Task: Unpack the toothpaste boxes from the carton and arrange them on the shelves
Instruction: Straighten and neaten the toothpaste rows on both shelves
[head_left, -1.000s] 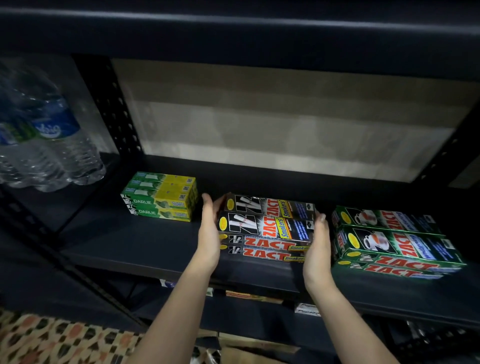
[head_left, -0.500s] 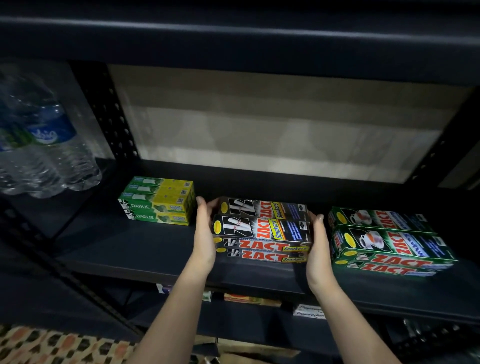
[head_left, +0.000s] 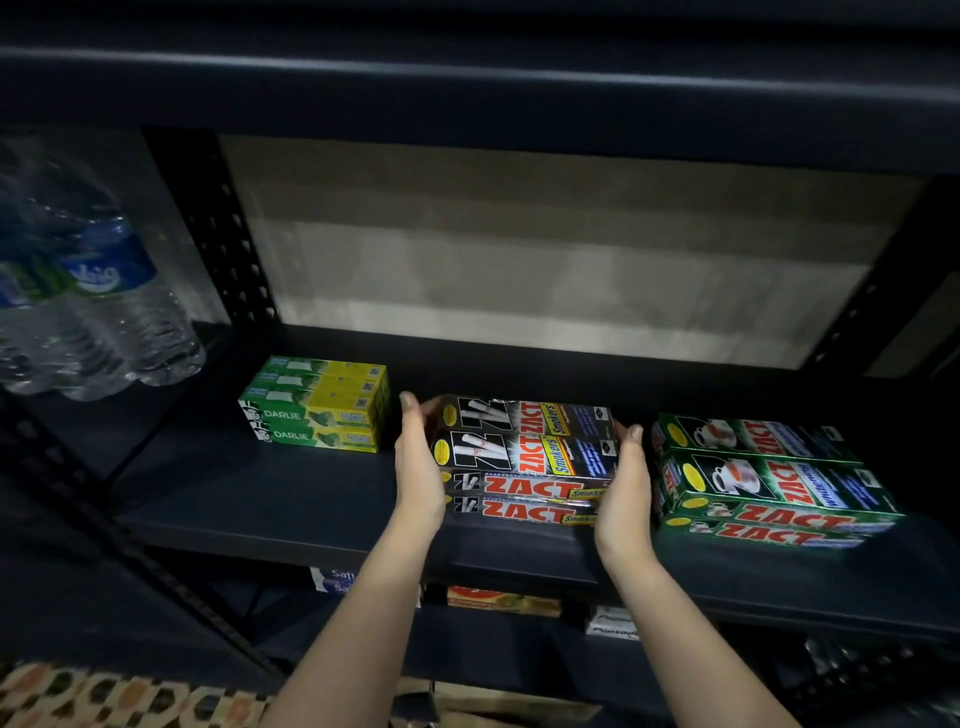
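A stack of black ZACT Smokers toothpaste boxes (head_left: 524, 457) lies on the dark shelf (head_left: 260, 499), in the middle. My left hand (head_left: 418, 467) presses flat against the stack's left end, and my right hand (head_left: 626, 488) presses flat against its right end, fingers straight. To the left sits a stack of green and yellow Darlie boxes (head_left: 322, 405). A stack of green ZACT boxes (head_left: 769, 478) sits to the right, a small gap away from my right hand. The top edge of a brown carton (head_left: 509, 706) shows at the bottom.
Wrapped water bottles (head_left: 93, 301) stand on the neighbouring shelf at far left, beyond a perforated upright (head_left: 223, 234). Small boxes (head_left: 504, 603) lie on the shelf below. Another shelf hangs close overhead. A patterned floor (head_left: 104, 696) shows at bottom left.
My hands closed in on the two ends of the black ZACT stack and squared it up. The other two stacks have not moved.
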